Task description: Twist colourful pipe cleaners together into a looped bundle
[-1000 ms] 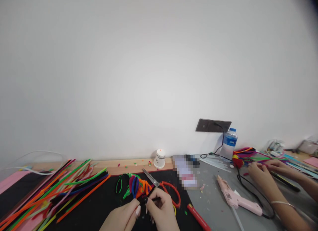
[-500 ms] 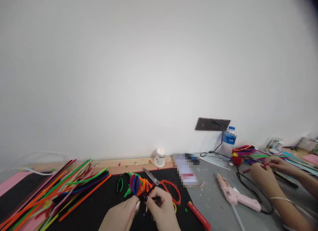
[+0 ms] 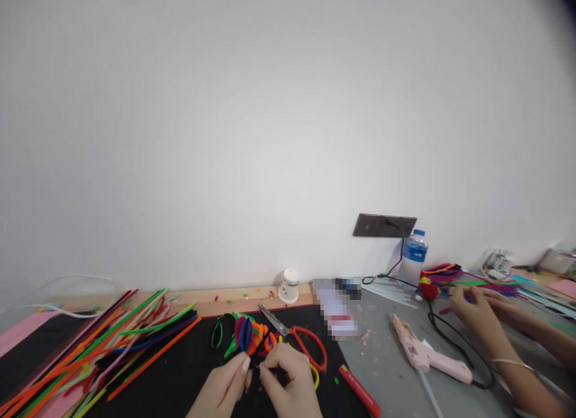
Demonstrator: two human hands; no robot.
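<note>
My left hand [image 3: 222, 385] is closed in a pinch low in the middle, over the black mat [image 3: 166, 370]. Close by on its right, my right hand [image 3: 290, 379] is also pinched, its fingers curled. Whatever they hold is small and dark and blends into the mat. Just beyond the fingertips lies a bundle of bent pipe cleaners [image 3: 252, 334] in orange, blue, purple and green. A black and green pipe cleaner loop [image 3: 216, 334] rests left of it. Scissors with red handles [image 3: 310, 346] lie open behind my right hand, and a yellow ring-shaped thing [image 3: 315, 379] shows beside it.
Loose pipe cleaners [image 3: 121, 346] spread over the left side. A white cup [image 3: 288, 286] stands by the wall. To the right are a red tube-like stick [image 3: 360, 391], a pink glue gun [image 3: 432, 358] with its cord, a water bottle [image 3: 413, 256] and another person's hands [image 3: 477, 304].
My hands have shifted slightly; the fingertips are a little farther apart, and the dark piece at my right thumb no longer shows. The other person's hands have moved slightly left and up.
</note>
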